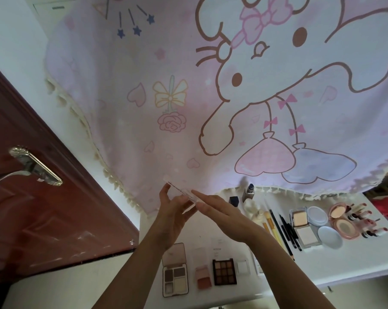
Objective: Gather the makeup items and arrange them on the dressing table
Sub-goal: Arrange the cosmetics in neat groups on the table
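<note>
Both my hands are raised over the white dressing table (322,262). My left hand (172,216) holds a thin, flat clear case (181,192) from below, a fingertip at its far end. My right hand (225,214) lies against the case's near side with straight fingers. Below on the table are an open four-pan eyeshadow palette (174,276), a blush palette (203,278), a nine-pan palette (224,272), and brushes and pencils (280,228). Further right lie square powder compacts (301,224), a pink round compact (342,220) and several lipsticks (368,223).
A pink cartoon-print curtain (211,90) with a fringe hangs behind the table. A brown door (32,219) with a metal handle (36,168) stands at the left. A foundation bottle (248,192) and a dark cap (234,201) stand at the table's back edge.
</note>
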Motion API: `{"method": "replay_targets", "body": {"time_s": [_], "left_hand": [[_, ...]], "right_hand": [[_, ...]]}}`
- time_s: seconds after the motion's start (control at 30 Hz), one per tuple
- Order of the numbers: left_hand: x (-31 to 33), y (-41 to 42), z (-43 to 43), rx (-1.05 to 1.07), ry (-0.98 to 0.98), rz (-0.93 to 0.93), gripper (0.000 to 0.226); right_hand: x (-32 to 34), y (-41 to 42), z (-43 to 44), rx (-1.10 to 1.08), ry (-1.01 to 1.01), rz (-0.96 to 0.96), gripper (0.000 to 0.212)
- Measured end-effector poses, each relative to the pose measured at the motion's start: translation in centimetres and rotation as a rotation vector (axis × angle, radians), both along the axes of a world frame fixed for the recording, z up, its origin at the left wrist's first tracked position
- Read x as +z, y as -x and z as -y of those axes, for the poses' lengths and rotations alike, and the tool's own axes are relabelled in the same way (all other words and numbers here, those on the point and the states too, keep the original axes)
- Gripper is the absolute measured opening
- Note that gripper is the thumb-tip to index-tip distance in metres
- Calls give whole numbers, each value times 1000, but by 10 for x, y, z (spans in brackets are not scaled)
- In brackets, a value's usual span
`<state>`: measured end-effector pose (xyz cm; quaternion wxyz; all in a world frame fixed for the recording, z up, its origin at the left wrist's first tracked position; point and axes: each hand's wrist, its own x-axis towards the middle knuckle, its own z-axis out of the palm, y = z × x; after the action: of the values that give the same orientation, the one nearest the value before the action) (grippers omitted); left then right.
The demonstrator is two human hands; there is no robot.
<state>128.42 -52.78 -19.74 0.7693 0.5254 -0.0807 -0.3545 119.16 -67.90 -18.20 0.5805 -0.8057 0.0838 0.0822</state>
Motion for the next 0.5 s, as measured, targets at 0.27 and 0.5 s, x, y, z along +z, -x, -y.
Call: {"method": "replay_targets", "body": {"time_s": [0.27,0.5], "left_hand": [[0,-3,-1,17,45,0,72],[2,-2,-6,57,143,-93,59]], "right_hand": [[-3,1,-4,2,35,1,60],[1,0,2,-12,-38,13,57]]}}
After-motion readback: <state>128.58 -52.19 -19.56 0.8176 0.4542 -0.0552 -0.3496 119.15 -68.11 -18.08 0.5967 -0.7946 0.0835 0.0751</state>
